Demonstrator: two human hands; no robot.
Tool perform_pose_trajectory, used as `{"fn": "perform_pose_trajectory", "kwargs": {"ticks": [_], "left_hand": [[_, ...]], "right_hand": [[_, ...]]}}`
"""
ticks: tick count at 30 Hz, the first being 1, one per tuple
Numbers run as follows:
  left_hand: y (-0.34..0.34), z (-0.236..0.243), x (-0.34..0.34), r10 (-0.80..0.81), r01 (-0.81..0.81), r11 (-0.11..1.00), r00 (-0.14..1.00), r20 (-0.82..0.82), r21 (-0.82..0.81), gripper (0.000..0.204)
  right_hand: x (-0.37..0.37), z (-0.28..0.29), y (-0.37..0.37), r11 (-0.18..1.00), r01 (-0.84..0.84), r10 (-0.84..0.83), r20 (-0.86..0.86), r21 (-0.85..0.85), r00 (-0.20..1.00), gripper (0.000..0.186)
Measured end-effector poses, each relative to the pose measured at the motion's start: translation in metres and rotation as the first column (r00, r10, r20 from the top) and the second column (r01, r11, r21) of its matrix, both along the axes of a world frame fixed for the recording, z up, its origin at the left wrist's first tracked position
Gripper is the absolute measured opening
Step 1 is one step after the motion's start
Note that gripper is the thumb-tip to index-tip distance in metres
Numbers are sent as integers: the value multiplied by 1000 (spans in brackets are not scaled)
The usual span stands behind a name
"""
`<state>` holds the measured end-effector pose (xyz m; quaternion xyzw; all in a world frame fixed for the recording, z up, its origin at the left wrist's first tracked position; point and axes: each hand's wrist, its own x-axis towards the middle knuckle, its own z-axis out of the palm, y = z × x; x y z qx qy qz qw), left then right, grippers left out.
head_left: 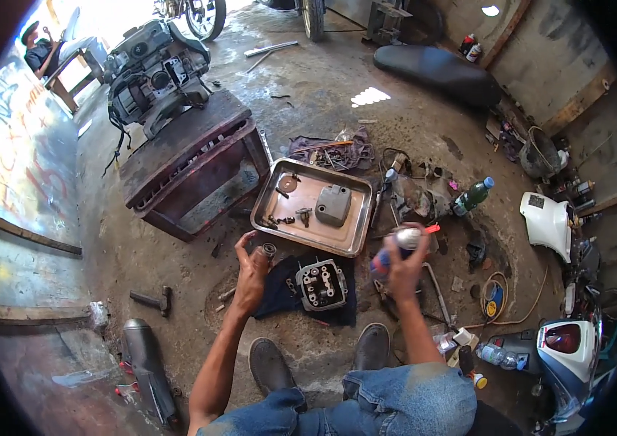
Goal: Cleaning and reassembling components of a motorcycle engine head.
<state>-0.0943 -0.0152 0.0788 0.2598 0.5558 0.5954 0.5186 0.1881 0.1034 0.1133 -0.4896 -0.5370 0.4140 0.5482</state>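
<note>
My left hand [252, 275] is closed around a small round metal part [270, 249] with a ringed end, held just off the tray's near left corner. In my right hand [403, 272] is a spray can [379, 266] with a blue body, a silver top and a red nozzle, slightly blurred. Between the hands a cylinder head [321, 285] lies on a dark cloth [276, 292]. Beyond it stands a metal tray [316, 244] holding a grey cover [333, 205], a brown disc [288, 183] and several small dark parts [303, 214].
An engine [156, 69] rests on a dark slatted stand [199, 156] at the left. A hammer [156, 299] lies on the floor near a muffler [147, 367]. Right are a green bottle [474, 196], a hose [515, 320] and white fairings [547, 227]. Another person [41, 54] sits far left.
</note>
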Motion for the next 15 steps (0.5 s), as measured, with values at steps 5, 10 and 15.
{"fn": "perform_pose_trajectory", "kwargs": {"ticks": [5, 10, 15], "left_hand": [[2, -2, 5, -2, 22, 998, 958, -287, 64, 92], [3, 9, 9, -42, 94, 993, 854, -518, 74, 80], [5, -2, -3, 83, -83, 997, 997, -11, 7, 97]], "right_hand": [[105, -25, 32, 842, 495, -522, 95, 214, 848, 45], [206, -66, 59, 654, 694, -755, 327, 301, 569, 56], [242, -112, 71, 648, 681, -742, 484, 341, 463, 54]]}}
